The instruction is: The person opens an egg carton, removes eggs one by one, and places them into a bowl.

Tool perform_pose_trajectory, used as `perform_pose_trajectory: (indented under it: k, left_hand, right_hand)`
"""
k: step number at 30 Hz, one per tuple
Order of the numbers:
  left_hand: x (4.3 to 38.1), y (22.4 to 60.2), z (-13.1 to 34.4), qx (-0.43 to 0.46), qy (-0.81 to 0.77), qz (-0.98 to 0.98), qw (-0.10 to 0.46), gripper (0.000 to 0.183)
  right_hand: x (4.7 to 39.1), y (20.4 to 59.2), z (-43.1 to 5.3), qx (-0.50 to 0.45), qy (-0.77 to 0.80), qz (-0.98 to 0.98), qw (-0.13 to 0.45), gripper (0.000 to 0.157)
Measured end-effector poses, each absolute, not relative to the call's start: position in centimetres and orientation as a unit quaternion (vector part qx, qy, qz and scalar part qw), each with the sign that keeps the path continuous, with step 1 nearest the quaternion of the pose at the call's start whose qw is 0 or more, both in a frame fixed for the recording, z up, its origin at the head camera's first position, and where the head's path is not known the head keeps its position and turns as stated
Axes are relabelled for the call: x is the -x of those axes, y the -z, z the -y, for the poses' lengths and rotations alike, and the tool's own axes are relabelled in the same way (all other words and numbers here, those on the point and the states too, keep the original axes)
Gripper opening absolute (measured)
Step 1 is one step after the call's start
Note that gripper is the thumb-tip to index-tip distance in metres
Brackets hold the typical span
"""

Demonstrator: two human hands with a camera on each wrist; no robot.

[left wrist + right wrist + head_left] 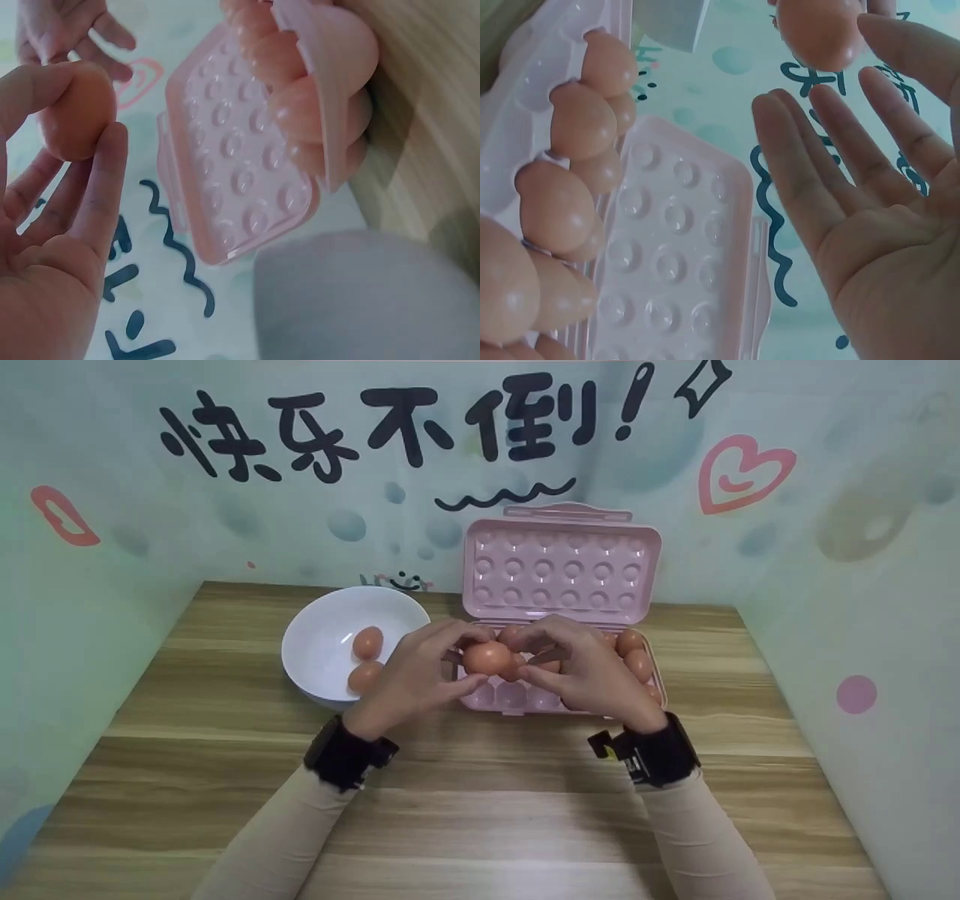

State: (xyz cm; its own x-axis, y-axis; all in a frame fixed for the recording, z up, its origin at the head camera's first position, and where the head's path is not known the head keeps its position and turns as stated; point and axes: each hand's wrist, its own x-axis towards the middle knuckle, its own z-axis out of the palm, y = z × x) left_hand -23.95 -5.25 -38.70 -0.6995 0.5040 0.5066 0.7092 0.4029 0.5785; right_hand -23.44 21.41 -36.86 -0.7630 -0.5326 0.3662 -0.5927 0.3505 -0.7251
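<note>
A brown egg (487, 658) is pinched between the thumb and fingertips of my left hand (405, 671), above the pink egg carton (511, 694). Facing it from the right, my right hand (592, 675) has its fingers spread, and its thumb tip comes right up to the egg's edge in the right wrist view. Brown eggs (583, 120) sit in rows in the carton's back and right cups, while cups along its front left hold none. Its dimpled lid (562, 574) stands raised behind. The right hand hides part of the carton.
Left of the carton stands a white bowl (311, 649) with two eggs (367, 643) visible inside, one partly behind the left hand. All of this is on a wood-grain table (487, 825), with a printed backdrop (300, 525) along its back and sides.
</note>
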Motion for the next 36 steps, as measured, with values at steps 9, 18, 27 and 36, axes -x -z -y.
perform_pose_trajectory:
  k: [9,18,27,36]
  left_hand:
    - [24.1,36.9,9.1,0.340,0.359,0.861,0.118,0.037]
    - [25.5,35.5,12.8,0.314,0.259,0.910,0.082,0.037]
    - [26.6,35.0,16.0,0.297,0.230,0.926,0.024,0.037]
    - [27.5,35.9,18.2,0.303,0.183,0.935,0.000,0.030]
  right_hand:
    - [23.9,36.8,-22.1,-0.331,-0.361,0.870,0.059,0.030]
    - [24.0,37.0,-22.2,-0.331,-0.276,0.900,0.070,0.037]
    - [23.9,37.1,-22.4,-0.332,-0.244,0.910,0.054,0.040]
    - [24.1,37.1,-22.6,-0.354,-0.234,0.904,0.060,0.037]
